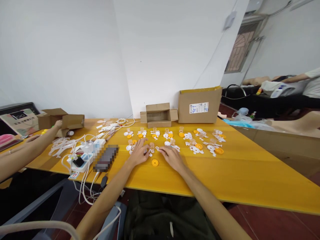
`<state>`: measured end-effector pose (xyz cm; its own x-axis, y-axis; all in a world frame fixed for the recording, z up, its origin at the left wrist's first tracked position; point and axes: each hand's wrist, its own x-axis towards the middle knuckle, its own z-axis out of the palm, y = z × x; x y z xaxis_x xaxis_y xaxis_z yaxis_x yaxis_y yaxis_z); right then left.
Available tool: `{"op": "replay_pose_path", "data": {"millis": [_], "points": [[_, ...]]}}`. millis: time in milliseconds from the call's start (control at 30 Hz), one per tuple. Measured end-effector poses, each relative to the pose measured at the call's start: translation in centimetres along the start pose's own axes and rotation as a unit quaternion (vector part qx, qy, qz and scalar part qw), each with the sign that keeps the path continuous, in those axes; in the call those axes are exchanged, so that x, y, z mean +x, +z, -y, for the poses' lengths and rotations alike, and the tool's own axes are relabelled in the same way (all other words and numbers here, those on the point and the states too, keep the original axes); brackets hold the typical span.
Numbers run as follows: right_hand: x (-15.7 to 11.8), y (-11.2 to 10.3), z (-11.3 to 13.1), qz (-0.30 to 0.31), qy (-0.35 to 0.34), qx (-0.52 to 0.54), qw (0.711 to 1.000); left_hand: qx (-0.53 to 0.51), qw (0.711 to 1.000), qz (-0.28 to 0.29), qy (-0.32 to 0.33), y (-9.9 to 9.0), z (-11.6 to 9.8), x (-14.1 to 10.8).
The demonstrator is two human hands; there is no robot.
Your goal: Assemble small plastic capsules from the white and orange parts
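Observation:
My left hand [138,153] rests low over the table, its fingers curled beside a clear plastic cup [152,145]. A bit of white shows between its thumb and fingertips, too small to name. Across the cup, my right hand [172,156] has thumb and forefinger pinched together by a small white plastic piece [157,148]; whatever lies in the pinch is hidden. An orange plastic wheel [155,163] lies flat on the table in front of both hands. White discs and small parts are partly covered by my hands.
Several piles of white, orange and clear parts [196,146] spread across the table [240,166]. Behind stand an open small carton [158,116] and a larger box [200,106]. Left are a power strip [86,160], cables, a phone [107,158] and another person's arms [32,150] at a carton.

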<state>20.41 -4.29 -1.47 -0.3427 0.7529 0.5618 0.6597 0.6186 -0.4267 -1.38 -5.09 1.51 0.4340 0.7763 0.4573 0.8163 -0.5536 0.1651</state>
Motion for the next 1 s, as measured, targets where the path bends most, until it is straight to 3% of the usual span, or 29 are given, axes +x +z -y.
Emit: {"op": "replay_pose_path", "data": {"millis": [333,500,767,1000], "points": [[-0.1,-0.1,1.1,0.067,-0.066,-0.109,0.99,-0.003,1.0,0.012,-0.012,0.0,0.1,0.2],[-0.1,-0.2,1.5,0.046,-0.084,-0.124,0.988,-0.013,1.0,0.002,0.0,0.2,0.4,0.2],[-0.1,-0.3,2.0,0.046,-0.178,-0.127,0.975,-0.044,0.998,-0.03,0.028,0.5,0.6,0.2],[-0.3,0.4,1.4,0.017,-0.176,-0.117,0.977,-0.047,0.997,-0.032,0.047,0.7,0.7,0.2]]}}
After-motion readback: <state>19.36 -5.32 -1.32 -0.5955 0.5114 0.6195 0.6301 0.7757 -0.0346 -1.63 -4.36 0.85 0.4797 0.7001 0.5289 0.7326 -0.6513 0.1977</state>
